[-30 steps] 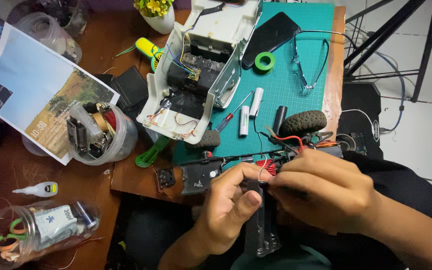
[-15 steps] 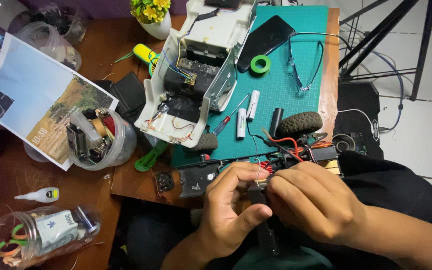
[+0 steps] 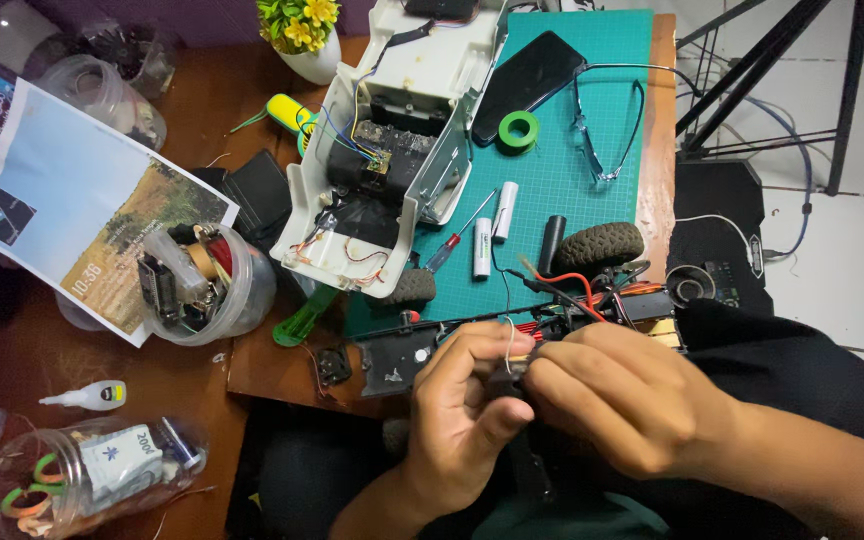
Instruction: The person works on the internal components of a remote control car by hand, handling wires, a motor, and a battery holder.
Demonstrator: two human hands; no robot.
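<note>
Hands | left hand [image 3: 467, 400] + right hand [image 3: 622, 395] pinch thin wire [image 3: 509, 345] over chassis [image 3: 592, 305] | risk, imo: hard tug snaps wire or solder joint | screwdriver [image 3: 452, 245] nr edge

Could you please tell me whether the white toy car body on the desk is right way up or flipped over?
Flipped over: the white car body lies with its hollow underside up, wiring and circuit board exposed.
</note>
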